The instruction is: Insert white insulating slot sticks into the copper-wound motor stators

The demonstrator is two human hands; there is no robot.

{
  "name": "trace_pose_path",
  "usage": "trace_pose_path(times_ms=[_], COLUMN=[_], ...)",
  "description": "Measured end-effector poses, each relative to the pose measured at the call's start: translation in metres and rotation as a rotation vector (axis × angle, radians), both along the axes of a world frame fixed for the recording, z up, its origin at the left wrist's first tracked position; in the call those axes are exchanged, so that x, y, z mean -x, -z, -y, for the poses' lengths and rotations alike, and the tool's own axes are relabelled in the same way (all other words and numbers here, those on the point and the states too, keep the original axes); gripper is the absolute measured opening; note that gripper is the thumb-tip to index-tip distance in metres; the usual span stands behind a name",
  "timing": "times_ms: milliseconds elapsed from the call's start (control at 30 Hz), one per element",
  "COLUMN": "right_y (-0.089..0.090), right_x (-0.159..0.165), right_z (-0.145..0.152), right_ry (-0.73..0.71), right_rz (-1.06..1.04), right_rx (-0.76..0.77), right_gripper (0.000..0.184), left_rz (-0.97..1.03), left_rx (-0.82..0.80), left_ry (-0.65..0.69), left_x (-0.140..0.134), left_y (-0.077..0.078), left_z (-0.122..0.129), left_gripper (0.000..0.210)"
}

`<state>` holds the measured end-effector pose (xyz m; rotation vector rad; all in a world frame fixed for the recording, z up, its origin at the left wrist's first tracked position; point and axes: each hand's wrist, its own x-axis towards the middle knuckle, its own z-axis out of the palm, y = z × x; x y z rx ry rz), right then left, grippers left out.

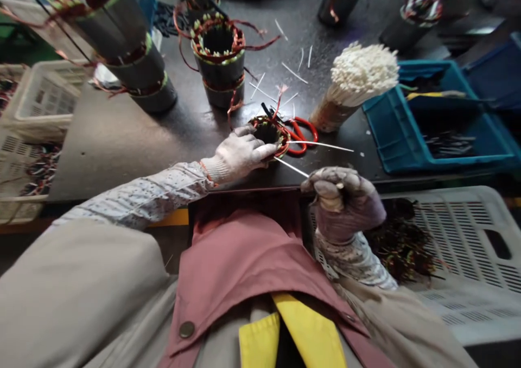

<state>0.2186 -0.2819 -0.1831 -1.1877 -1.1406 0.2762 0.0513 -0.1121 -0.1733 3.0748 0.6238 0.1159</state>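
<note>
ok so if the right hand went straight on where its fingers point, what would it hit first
Likely the wound core that the left hand touches, in line with the white strip at the right hand, though depth is unclear.

Obstacle between stator (284,140) and bundle (354,91): scissors (298,134)

You have one gloved left hand (246,153) and one gloved right hand (344,200). Near them, count one copper-wound, dark ring-shaped core (284,139), two long, thin white strands (325,146), one red-handled cutting tool (303,135), one upright bundle of slender white sticks (362,72), and at least six short white strips (295,72) scattered before you.
</note>
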Motion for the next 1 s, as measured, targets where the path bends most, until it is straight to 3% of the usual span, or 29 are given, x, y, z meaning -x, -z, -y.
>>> trace_pose_path(times_ms=[100,233,300,467,700,833,1000], right_y=[0.008,0.014,0.021,0.041,0.049,0.058,0.063], right_x=[-0.002,-0.003,-0.003,-0.001,0.001,0.011,0.031], right_z=[0.007,0.032,0.042,0.045,0.048,0.033,-0.023], right_ry=[0.031,-0.247,-0.321,-0.329,-0.27,-0.258,-0.142], right_rz=[0.067,0.308,0.349,0.332,0.354,0.333,0.256], right_rx=[-0.038,-0.03,-0.014,0.008,0.014,-0.01,-0.14], right_gripper=[0.009,0.019,0.027,0.036,0.039,0.035,0.024], left_rz=[0.011,0.056,0.067,0.087,0.123,0.165,0.324], left_rx=[-0.013,-0.005,0.0,-0.003,0.046,0.09,0.177], left_ry=[0.022,-0.033,-0.031,-0.024,-0.034,-0.051,-0.172], left_x=[-0.004,-0.001,0.0,0.002,0.006,0.005,0.007], left_y=[0.0,-0.001,-0.001,0.0,0.001,0.002,0.007], left_z=[0.007,0.008,0.009,0.007,0.004,0.004,0.013], left_gripper=[0.04,0.042,0.039,0.042,0.046,0.044,0.05])
